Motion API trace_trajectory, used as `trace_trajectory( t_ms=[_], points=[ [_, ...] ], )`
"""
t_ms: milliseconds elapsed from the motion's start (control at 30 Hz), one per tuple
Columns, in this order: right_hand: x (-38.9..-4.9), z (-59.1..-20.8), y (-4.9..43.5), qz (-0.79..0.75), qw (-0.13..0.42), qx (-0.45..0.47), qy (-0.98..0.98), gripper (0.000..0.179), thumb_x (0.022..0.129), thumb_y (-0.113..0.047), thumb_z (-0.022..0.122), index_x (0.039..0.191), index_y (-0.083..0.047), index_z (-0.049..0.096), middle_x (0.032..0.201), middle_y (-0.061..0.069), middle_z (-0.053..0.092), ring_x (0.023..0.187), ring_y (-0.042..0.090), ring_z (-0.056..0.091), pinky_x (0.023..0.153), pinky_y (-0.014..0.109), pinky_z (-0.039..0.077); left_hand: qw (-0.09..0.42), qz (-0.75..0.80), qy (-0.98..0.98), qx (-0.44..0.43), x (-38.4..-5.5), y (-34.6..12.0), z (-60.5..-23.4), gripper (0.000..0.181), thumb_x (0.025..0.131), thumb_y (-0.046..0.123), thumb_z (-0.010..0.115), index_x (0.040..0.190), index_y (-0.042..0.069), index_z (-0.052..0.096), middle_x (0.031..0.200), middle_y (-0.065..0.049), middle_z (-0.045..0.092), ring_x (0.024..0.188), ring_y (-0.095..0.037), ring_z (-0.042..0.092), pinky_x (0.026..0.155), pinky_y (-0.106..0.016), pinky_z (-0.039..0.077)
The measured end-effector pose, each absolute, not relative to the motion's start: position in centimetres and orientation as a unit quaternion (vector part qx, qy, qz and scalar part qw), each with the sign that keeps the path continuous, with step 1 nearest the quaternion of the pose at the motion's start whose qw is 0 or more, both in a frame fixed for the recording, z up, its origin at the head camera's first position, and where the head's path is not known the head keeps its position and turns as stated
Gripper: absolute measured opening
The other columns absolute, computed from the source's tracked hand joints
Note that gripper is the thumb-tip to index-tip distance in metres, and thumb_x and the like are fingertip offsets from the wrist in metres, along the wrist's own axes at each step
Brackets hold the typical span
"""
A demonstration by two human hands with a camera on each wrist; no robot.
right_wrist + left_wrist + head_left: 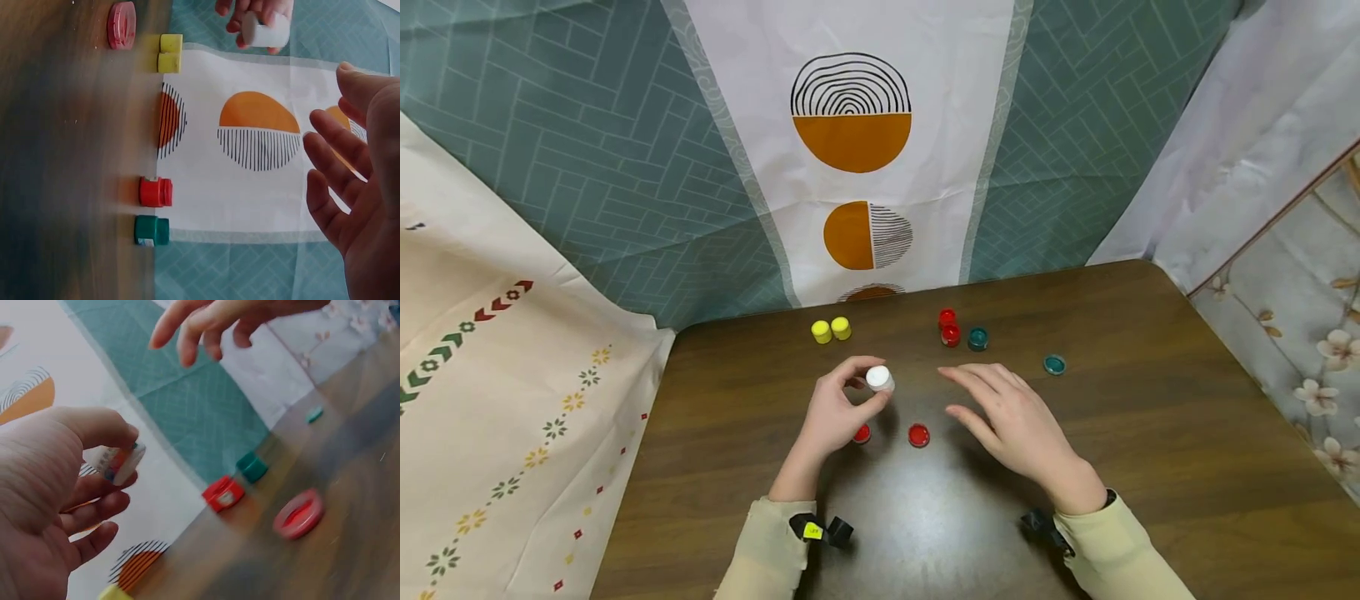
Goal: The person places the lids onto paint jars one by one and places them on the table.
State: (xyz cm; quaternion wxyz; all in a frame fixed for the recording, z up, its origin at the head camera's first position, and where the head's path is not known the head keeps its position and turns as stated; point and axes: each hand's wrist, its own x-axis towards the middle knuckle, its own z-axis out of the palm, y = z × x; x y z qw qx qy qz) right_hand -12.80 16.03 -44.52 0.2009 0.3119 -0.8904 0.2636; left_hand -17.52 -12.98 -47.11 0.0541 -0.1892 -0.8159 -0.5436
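White jar (pixel 880 379) with a printed label sits at the middle of the head view, held in the air above the bench. A printed cloth (pixel 947 108) fills the top of the frame, its white centre panel carrying orange and black-lined circles between teal brick-patterned sides. Below it, the dark wood bench (pixel 730 433) spans the lower part. A cream cloth (pixel 497 433) with rows of small flower motifs hangs along the left edge, and a blossom-patterned covering (pixel 1315 367) takes up the right edge.

Two pale sleeves (pixel 767 550) enter from the bottom, with a black strap at each wrist. Of the hands, the right hand (pixel 1018 421) hovers right of centre, holding nothing, its fingers loosely bent and apart; the left hand (pixel 838 408) pinches the jar between thumb and fingers.

Among the smaller things, two yellow jars (pixel 831 330) stand side by side at upper centre-left of the bench. Right of them, a red jar (pixel 951 336) touches another red piece behind it, just beside a teal jar (pixel 977 339). Smallest are the lids: a teal lid (pixel 1055 364) farther right, a red lid (pixel 918 435) below centre, and another red disc (pixel 862 433), partly hidden by the left hand.
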Motion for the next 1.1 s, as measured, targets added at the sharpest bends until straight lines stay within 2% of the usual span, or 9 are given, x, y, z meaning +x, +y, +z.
trace_trajectory(
  t_ms=[267, 567, 700, 867, 1100],
  points=[
    [-12.7, -44.6, 16.3, 0.237, 0.173, 0.317, -0.902, 0.053, 0.104, -0.034, 0.073, 0.153, -0.018, 0.059, 0.144, 0.006, 0.062, 0.129, 0.028, 0.062, 0.108, 0.051, 0.049, 0.049, -0.464, -0.872, -0.15, -19.7, -14.9, -46.3, 0.038, 0.084, 0.021, 0.095, 0.113, 0.013, 0.071, 0.102, 0.001, 0.072, 0.099, -0.027, 0.067, 0.094, -0.051, 0.054],
    [-12.9, -44.8, 16.2, 0.23, 0.154, 0.331, -0.902, 0.05, 0.102, -0.031, 0.076, 0.148, -0.018, 0.063, 0.145, 0.002, 0.06, 0.127, 0.024, 0.063, 0.104, 0.05, 0.053, 0.035, -0.448, -0.881, -0.148, -21.8, -15.1, -46.5, 0.042, 0.085, 0.022, 0.094, 0.119, 0.01, 0.072, 0.103, 0.0, 0.073, 0.091, -0.024, 0.063, 0.083, -0.041, 0.054],
    [-13.0, -44.9, 16.1, 0.23, 0.143, 0.34, -0.901, 0.045, 0.101, -0.029, 0.078, 0.144, -0.019, 0.067, 0.147, 0.002, 0.059, 0.128, 0.022, 0.063, 0.104, 0.05, 0.053, 0.035, -0.422, -0.892, -0.156, -23.2, -14.5, -46.5, 0.039, 0.085, 0.025, 0.094, 0.114, 0.01, 0.073, 0.103, 0.001, 0.074, 0.091, -0.023, 0.062, 0.083, -0.039, 0.055],
    [-13.0, -45.1, 16.1, 0.228, 0.134, 0.343, -0.901, 0.041, 0.101, -0.028, 0.078, 0.14, -0.02, 0.07, 0.147, 0.002, 0.059, 0.129, 0.022, 0.063, 0.105, 0.049, 0.053, 0.049, -0.39, -0.907, -0.15, -25.0, -13.7, -46.6, 0.04, 0.086, 0.026, 0.094, 0.113, 0.007, 0.072, 0.104, -0.005, 0.074, 0.093, -0.025, 0.063, 0.085, -0.04, 0.055],
    [-13.3, -45.1, 16.0, 0.231, 0.133, 0.35, -0.898, 0.034, 0.102, -0.027, 0.077, 0.135, -0.02, 0.074, 0.146, 0.002, 0.059, 0.126, 0.022, 0.065, 0.104, 0.047, 0.053, 0.099, -0.285, -0.944, -0.135, -28.0, -13.0, -46.9, 0.042, 0.082, 0.033, 0.097, 0.108, 0.009, 0.075, 0.1, -0.005, 0.075, 0.095, -0.027, 0.055, 0.084, -0.042, 0.044]
  ],
)
